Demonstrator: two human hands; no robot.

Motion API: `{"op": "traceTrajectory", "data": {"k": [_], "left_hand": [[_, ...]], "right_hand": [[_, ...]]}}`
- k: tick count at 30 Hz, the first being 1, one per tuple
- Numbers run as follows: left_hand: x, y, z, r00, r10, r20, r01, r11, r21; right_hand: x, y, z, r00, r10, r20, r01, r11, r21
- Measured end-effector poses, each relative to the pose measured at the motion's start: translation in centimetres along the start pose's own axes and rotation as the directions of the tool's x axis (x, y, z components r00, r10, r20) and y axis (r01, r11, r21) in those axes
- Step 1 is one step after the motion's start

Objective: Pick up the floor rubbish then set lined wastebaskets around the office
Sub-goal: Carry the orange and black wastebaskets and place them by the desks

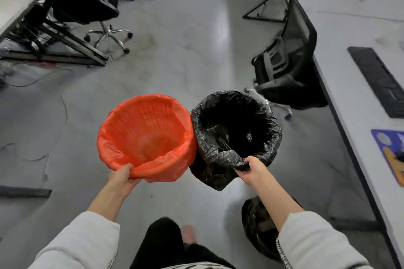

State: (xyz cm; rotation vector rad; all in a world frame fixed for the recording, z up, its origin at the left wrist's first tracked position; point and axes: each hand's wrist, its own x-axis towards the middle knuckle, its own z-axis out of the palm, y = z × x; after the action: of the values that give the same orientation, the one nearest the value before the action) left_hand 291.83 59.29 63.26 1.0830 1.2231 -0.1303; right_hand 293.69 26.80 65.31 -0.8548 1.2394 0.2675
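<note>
Wastebaskets, two of them, are held side by side and touching above a grey office floor [185,54]: one lined with an orange bag [145,135], one with a black bag [236,131]. The left hand [122,176] grips the orange one's near rim; the right hand [251,171] pinches the black liner at its near rim. A third black-bagged bin [258,225] sits on the floor under the right forearm. Three office chairs stand around: two at the left, one [286,59] at the right against a white surface [354,35] carrying a black keyboard [380,81].
</note>
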Motion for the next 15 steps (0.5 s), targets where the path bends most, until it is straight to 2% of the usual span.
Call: {"op": "traceTrajectory", "data": {"k": [8,15], "left_hand": [[12.1,16.0,18.0,0.998,-0.035,0.055,0.036,0.999,-0.023],[21.0,31.2,36.3,0.997,-0.045,0.056,0.043,0.998,0.038]], "right_hand": [[9.5,-15.8,19.7,0.998,-0.042,0.036,0.043,0.998,-0.047],[17.7,-30.8,35.6,1.000,-0.017,0.013,0.017,0.999,0.027]]}}
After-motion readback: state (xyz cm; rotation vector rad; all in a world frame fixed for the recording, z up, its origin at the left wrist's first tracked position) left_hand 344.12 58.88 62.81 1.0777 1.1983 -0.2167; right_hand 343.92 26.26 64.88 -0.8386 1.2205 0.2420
